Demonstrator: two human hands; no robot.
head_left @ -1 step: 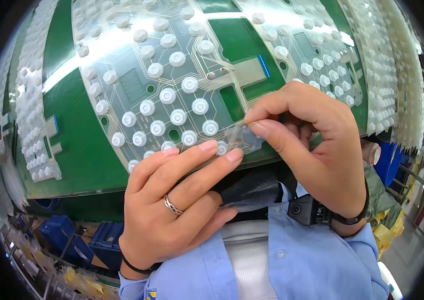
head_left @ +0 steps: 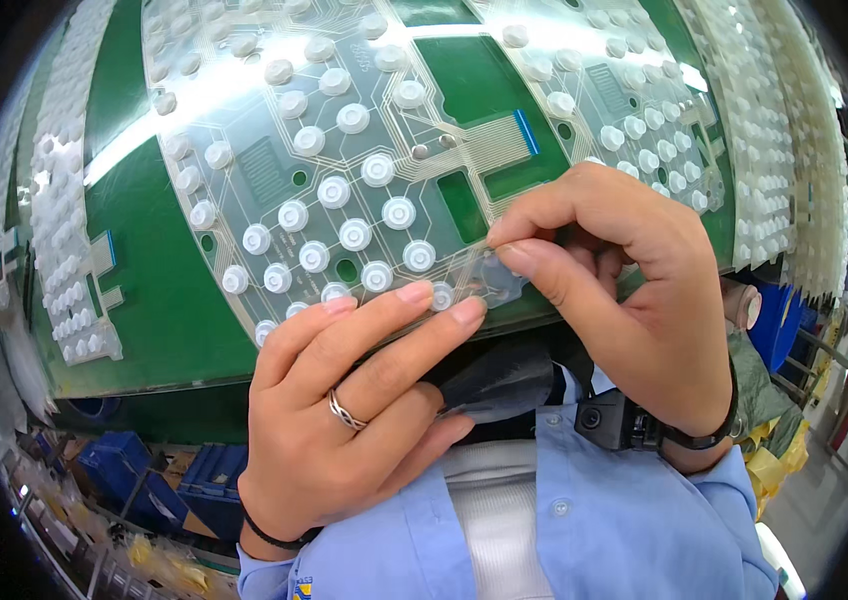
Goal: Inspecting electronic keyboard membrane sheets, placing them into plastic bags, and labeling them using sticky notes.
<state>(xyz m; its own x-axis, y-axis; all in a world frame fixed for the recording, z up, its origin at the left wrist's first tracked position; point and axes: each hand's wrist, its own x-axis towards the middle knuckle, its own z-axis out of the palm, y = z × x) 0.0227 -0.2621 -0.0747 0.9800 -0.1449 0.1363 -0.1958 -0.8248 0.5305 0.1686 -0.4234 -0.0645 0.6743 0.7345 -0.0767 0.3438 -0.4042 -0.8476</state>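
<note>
Your work's on the clear plastic circuit sheet with silvery traces and white round domes, lying on the green desk. Landmark: its flat, blue-ended tail.

Left hand: nearer you and left of the tail, fingers spread, tips on the sheet's near edge. No grip there, just contact.

Right hand: nearer you than the tail, slightly right. Grip is closed, thumb and index tips together at the sheet's near right corner. Can't tell what, if anything, is between them.

Progress, my read: domes are on over most of the visible sheet left of the tail, so that part looks done. Corner under your pinch looks like the bit in hand, not finished. Your fingers hide part of the near edge; can't call it.
</note>
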